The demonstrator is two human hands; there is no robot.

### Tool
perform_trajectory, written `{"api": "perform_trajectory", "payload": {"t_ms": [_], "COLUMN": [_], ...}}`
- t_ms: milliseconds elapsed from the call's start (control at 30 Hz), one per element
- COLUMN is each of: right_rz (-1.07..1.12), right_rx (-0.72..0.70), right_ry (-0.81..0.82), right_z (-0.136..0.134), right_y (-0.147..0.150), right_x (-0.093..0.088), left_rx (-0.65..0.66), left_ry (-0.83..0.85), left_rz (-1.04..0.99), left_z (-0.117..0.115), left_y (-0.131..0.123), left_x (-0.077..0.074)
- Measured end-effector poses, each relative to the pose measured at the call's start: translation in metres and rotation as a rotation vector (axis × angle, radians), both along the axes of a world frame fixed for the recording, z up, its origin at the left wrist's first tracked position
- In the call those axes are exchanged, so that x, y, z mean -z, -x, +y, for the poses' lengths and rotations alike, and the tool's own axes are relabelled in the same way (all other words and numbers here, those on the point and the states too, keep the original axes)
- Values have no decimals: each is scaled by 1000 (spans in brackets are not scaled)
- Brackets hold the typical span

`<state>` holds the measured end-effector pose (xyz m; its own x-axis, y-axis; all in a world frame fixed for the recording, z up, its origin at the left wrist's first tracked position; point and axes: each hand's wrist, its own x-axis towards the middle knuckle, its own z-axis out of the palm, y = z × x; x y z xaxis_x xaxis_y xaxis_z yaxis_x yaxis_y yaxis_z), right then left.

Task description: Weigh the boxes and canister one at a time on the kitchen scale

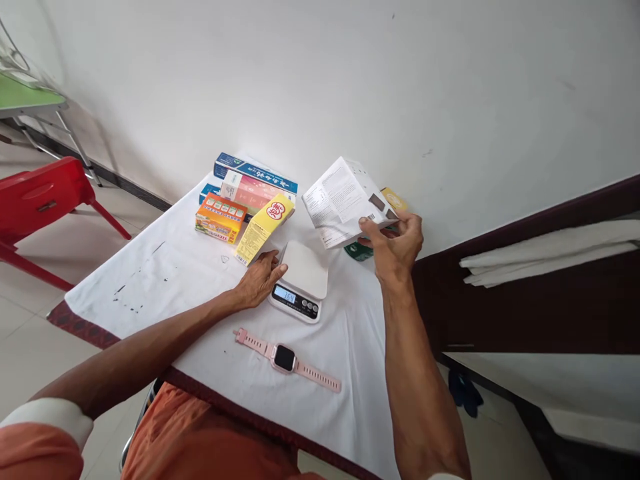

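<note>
My right hand (397, 250) grips a white cardboard box (337, 200) with printed text by its lower right corner. The box is tilted above the back right of the table. My left hand (260, 279) rests at the left edge of a white digital kitchen scale (305, 270), fingers stretched out and thumb on or just over its edge. The scale's lit display (285, 295) shows digits that look like 364, and its plate is bare. In front of the scale lies a pink smartwatch (284, 358), strap spread out flat.
Behind my left hand stand a yellow carton (265, 230), an orange box (220, 218), a pink box (250, 193) and a long blue box (255, 171). A dark green item (359, 251) is partly hidden under the white box. A red chair (45, 207) stands left; the wall is behind.
</note>
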<state>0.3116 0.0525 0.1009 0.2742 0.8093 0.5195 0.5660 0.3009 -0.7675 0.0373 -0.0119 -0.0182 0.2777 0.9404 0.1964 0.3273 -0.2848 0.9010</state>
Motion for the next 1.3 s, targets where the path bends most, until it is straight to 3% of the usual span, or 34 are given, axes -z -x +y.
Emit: {"api": "perform_trajectory", "payload": {"t_ms": [167,367,533,800,1167,1300], "right_rz": [81,64,111,226,353,502], "right_rx": [-1,-10,-103,-323,-428,-365], "right_ry": [63,130,146,223,280,257], "right_z": [-67,-102,-105,-89,-88,-99], "right_y": [-1,8,11,-13,-18,-19], "right_x": [2,10,12,8,6,23], "left_rx": [-10,-19,-25,-37,-38,-37], "left_ry": [-18,-20,-18,-13,-8,-14], "left_rz": [18,47,54,58,68,62], "left_z": [0,-2,-2,0,0,0], "left_y": [2,4,5,6,7,7], "left_x": [-2,-8,-11,-7,-8,-8]}}
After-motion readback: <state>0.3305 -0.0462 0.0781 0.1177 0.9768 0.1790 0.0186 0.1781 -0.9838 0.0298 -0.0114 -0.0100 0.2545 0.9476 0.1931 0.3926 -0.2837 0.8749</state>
